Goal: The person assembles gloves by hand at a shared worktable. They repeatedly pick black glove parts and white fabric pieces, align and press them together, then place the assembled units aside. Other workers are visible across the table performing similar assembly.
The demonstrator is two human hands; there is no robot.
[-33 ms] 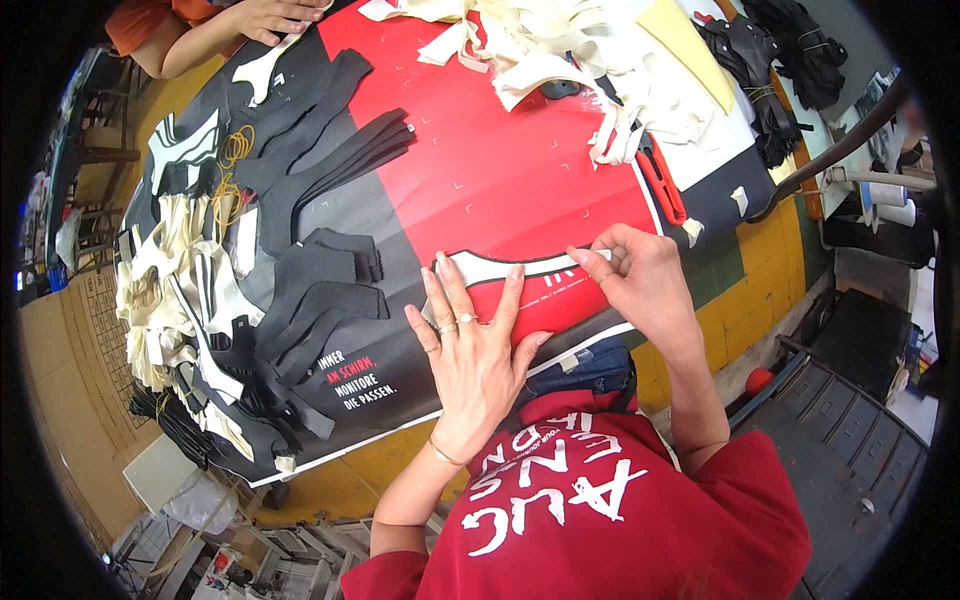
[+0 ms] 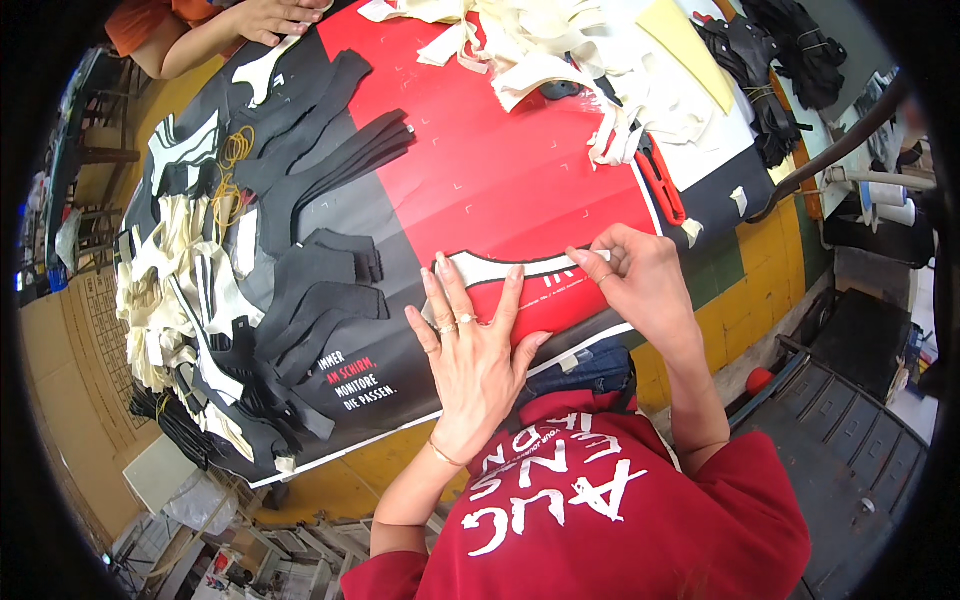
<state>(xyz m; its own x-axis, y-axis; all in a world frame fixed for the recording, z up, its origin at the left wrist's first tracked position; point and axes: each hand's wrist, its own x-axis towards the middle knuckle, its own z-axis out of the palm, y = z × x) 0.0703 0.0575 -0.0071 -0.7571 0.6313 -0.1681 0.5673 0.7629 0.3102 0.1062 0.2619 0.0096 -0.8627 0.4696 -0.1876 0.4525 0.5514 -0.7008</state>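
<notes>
A curved white fabric piece (image 2: 540,268) with a black edge lies on the red part of the printed table sheet, wide at its left end and narrow at its right. My left hand (image 2: 472,365) lies over its wide end, fingers spread, fingertips on the cloth. At the narrow end, my right hand (image 2: 645,290) is closed in a pinch on the fabric's tip. The left fingers hide part of the wide end, and the right fingers cover the tip itself.
To the left lie black fabric pieces (image 2: 350,140), cream scraps (image 2: 165,290) and yellow cord (image 2: 232,170). More cream strips (image 2: 545,75) and a red-handled cutter (image 2: 660,185) are at the far right. Another person's hand (image 2: 275,18) rests on a white piece at the far left.
</notes>
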